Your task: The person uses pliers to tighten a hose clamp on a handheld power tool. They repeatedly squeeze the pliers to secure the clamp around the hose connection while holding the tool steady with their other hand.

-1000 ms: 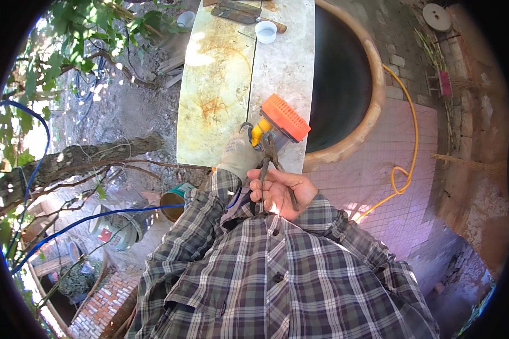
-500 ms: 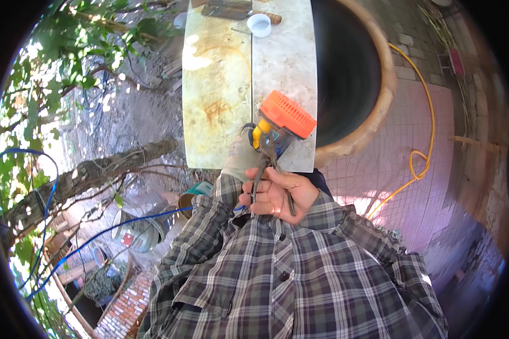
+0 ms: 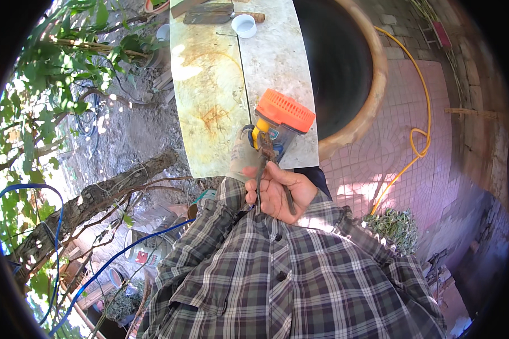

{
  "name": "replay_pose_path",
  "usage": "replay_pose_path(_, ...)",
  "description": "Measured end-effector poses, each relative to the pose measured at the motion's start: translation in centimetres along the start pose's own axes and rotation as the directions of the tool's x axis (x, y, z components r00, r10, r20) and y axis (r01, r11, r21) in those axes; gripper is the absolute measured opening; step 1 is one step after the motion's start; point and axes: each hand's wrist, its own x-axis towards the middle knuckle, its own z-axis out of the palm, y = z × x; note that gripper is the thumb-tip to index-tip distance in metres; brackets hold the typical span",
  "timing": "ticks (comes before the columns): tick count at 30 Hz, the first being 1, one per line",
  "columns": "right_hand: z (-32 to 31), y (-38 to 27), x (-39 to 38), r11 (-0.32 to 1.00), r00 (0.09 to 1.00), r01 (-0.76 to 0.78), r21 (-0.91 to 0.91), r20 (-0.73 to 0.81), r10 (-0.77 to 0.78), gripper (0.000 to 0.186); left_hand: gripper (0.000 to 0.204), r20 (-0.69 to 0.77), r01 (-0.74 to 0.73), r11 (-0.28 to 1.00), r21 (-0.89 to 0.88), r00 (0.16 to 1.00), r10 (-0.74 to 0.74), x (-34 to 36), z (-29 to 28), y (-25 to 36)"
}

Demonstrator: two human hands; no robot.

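Note:
My left hand [image 3: 244,151], in a pale work glove with dark fingertips, grips a yellow-and-blue device with a slotted orange end [image 3: 285,111]. Its exact kind I cannot make out. Below it, my right hand [image 3: 283,195] is bare and closed around the two dark handles of rusty pincers [image 3: 261,168]. The jaws of the pincers are up against the device's lower part; what lies between them is hidden. Both hands are in front of my chest, at the near edge of a stained white board [image 3: 209,96].
On the board's far end lie a white cup [image 3: 244,26] and a trowel-like tool with a wooden handle [image 3: 257,17]. A large dark round vat [image 3: 373,73] stands to the right. A yellow hose [image 3: 428,107] crosses the paving; a blue cord [image 3: 124,250] runs at left beside a branch [image 3: 96,195].
The fingers of my right hand have curled tighter, drawing the pincers' handles closer together. The board has shifted left in view, while the orange-ended device stays nearly in place.

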Motion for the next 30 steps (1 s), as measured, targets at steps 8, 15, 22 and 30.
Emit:
replay_pose_path(8,0.6,-0.9,-1.3,0.999,0.999,-0.031,-0.018,-0.031,0.03,0.052,0.031,-0.011,-0.012,1.0,0.007,1.0,0.012,-0.3,0.1,0.1)
replay_pose_path(15,1.3,0.1,-2.3,1.0,1.0,0.006,-0.007,-0.03,-0.006,0.049,0.03,-0.02,-0.016,1.0,0.006,1.0,0.016,-0.7,0.4,0.2)
replay_pose_path(22,1.8,-0.3,-2.6,0.998,0.996,-0.044,-0.047,-0.077,0.041,0.052,0.03,-0.026,-0.015,1.0,0.016,1.0,0.015,-1.3,0.3,0.3)
replay_pose_path(30,3.0,0.4,-2.5,1.0,0.993,-0.006,0.012,-0.122,0.008,0.045,0.03,-0.041,-0.016,1.0,0.006,0.999,0.016,-1.2,0.9,0.3)
